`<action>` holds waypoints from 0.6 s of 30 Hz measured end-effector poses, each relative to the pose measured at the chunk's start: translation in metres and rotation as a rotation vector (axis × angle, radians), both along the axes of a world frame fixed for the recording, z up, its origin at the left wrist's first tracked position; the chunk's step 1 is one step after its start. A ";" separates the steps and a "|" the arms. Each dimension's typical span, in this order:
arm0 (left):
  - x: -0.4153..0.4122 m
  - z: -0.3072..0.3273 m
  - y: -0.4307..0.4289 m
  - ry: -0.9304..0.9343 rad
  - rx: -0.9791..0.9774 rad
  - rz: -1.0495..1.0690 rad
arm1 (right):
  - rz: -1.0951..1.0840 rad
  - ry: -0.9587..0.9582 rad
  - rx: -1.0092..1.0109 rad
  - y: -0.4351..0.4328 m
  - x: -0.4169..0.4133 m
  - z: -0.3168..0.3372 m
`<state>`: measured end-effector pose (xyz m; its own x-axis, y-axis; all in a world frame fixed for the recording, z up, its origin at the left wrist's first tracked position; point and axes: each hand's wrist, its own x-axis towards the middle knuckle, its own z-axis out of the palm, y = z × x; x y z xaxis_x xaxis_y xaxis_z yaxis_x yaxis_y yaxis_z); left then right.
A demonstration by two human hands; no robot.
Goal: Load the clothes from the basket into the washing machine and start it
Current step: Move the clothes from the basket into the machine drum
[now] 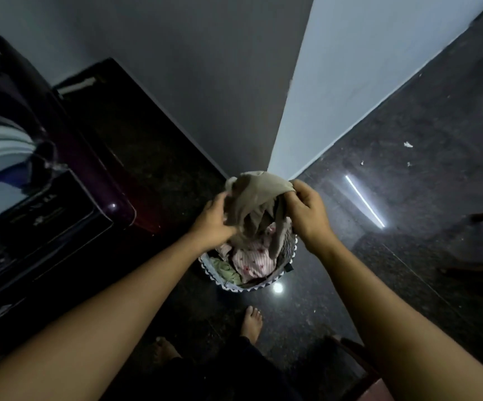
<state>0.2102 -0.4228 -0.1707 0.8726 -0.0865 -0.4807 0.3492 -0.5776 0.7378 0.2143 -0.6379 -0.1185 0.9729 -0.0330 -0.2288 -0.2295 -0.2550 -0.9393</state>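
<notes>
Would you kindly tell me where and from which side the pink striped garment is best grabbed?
Probably its bunched middle folds, from above on the near side: the pink striped garment lies crumpled uppermost in the open basket, and the beige garment held by left hand and right hand covers its far part.

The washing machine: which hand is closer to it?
Left. The left hand grips the beige garment on the side toward the washing machine; the right hand pinches its far edge, farther off.
</notes>
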 end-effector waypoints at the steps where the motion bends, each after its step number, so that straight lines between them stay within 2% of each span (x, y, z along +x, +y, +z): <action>1: 0.000 0.016 -0.004 -0.024 -0.014 -0.046 | 0.026 -0.017 0.043 0.004 0.001 0.016; 5: 0.002 0.085 -0.023 -0.087 0.034 -0.134 | 0.107 -0.075 0.190 0.020 0.004 0.086; 8: 0.007 0.139 -0.028 -0.123 -0.016 0.080 | 0.182 -0.142 0.259 0.020 0.005 0.133; 10: 0.011 0.172 -0.027 -0.115 -0.172 0.257 | 0.228 -0.194 0.192 0.010 0.005 0.150; 12: 0.012 0.202 -0.024 -0.124 -0.321 0.352 | 0.277 -0.203 0.019 -0.002 0.002 0.155; 14: 0.013 0.233 -0.021 -0.141 -0.429 0.406 | 0.345 -0.158 -0.121 -0.010 -0.005 0.153; 18: 0.009 0.293 -0.009 -0.247 -0.579 0.406 | 0.442 -0.136 -0.208 0.001 -0.010 0.144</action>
<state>0.2194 -0.4317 0.1220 0.9665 0.0859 -0.2418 0.2366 0.0662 0.9693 0.2046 -0.6372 0.0251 0.9248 0.3570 -0.1312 0.0635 -0.4850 -0.8722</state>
